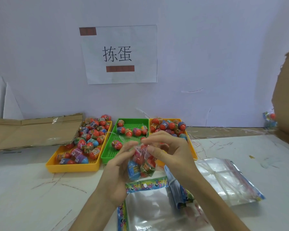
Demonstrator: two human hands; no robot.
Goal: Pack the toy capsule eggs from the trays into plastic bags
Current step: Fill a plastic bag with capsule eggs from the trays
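Both hands hold a clear plastic bag [143,165] with a few capsule eggs inside, just above the table in front of the trays. My left hand [118,167] grips the bag's left side and my right hand [167,150] pinches its top edge. Many red-topped capsule eggs [90,139] fill the left yellow tray [73,167]. The green tray [107,155] in the middle holds several eggs, and the right yellow tray [193,152] holds a pile at its far end.
Empty bags with colourful headers [147,185] lie under my wrists, and a tied stack of bags [227,179] lies at the right. Flat cardboard [32,130] sits at the back left, a cardboard box [287,97] at the far right. A paper sign [118,54] hangs on the wall.
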